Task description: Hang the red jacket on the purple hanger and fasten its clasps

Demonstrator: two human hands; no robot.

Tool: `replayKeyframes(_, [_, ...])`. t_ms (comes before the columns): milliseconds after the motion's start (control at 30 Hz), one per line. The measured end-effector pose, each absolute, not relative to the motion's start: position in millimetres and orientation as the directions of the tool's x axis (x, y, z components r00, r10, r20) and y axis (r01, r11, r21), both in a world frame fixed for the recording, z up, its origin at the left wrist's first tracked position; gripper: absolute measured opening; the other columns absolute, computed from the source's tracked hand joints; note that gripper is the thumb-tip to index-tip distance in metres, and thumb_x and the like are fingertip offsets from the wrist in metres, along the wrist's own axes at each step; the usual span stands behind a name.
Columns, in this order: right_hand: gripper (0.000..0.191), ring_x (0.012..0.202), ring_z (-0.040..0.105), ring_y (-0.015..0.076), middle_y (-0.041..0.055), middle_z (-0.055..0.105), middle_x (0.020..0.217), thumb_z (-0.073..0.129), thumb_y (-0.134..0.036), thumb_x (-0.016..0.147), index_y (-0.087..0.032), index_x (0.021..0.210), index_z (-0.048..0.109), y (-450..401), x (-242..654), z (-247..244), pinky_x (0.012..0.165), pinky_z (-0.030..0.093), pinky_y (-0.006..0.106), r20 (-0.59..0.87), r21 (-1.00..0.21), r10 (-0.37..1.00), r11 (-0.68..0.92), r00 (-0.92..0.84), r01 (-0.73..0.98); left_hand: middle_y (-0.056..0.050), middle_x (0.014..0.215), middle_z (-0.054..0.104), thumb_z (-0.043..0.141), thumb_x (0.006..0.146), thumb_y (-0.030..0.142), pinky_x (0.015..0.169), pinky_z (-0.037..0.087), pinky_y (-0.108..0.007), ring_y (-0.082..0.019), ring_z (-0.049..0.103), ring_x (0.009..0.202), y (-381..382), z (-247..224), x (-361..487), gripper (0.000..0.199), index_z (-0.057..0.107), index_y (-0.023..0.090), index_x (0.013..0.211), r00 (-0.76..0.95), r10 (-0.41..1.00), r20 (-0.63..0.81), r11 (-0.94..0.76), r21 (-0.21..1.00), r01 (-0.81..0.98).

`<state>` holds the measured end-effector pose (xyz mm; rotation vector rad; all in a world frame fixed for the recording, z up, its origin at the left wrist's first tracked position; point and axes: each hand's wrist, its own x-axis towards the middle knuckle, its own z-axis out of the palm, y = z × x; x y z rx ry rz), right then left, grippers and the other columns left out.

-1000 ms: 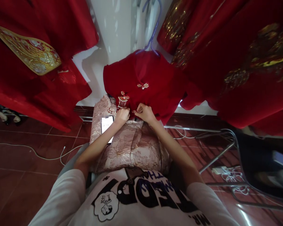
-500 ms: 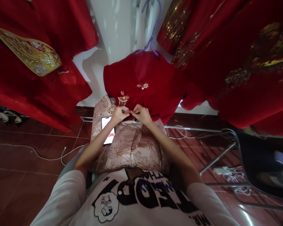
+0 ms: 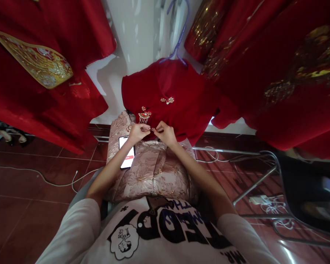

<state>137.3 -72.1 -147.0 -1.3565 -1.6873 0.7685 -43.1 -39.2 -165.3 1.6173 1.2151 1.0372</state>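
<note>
Before the body, the phone (image 3: 128, 158) lay on the pink cloth (image 3: 151, 181) beside the left forearm, so a careless nudge could slide it. The left hand (image 3: 139, 133) and right hand (image 3: 166, 134), nearly together, pinched the small ornament (image 3: 152, 129) at the garment (image 3: 187, 97); pulling too hard might tear it. Farther, the tassel (image 3: 144, 116) could catch fingers.

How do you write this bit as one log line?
left hand: fingertips at small ornament | right hand: pinching it | red garment: hanger at neck | phone: lit, on pink cloth
</note>
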Motion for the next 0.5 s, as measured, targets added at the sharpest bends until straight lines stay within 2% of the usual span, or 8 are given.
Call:
replayKeyframes(333, [0.024, 0.080, 0.077, 0.0190, -0.0001, 0.073, 0.078, 0.068, -0.017, 0.085, -0.024, 0.076, 0.047, -74, 137, -150, 0.069, 0.056, 0.024, 0.229, -0.828, 0.970, 0.241, -0.088, 0.506, -0.010, 0.089, 0.082, 0.078, 0.071, 0.013, 0.081, 0.065, -0.035, -0.026, 0.079, 0.083, -42, -164, -43, 0.019, 0.082, 0.011, 0.089, 0.193, 0.964, 0.182, -0.245, 0.892, 0.380])
replayKeyframes(500, [0.023, 0.082, 0.078, 0.0190, 0.0012, 0.075, 0.081, 0.068, -0.014, 0.085, -0.023, 0.076, 0.049, -72, 133, -145, 0.072, 0.058, 0.026, 0.189, -0.830, 0.979, 0.203, -0.082, 0.519, -0.007, 0.082, 0.081, 0.078, 0.071, 0.017, 0.076, 0.064, -0.032, -0.022, 0.078, 0.075, -35, -164, -51, 0.012, 0.082, 0.014, 0.082, 0.278, 0.948, 0.152, -0.238, 0.921, 0.307])
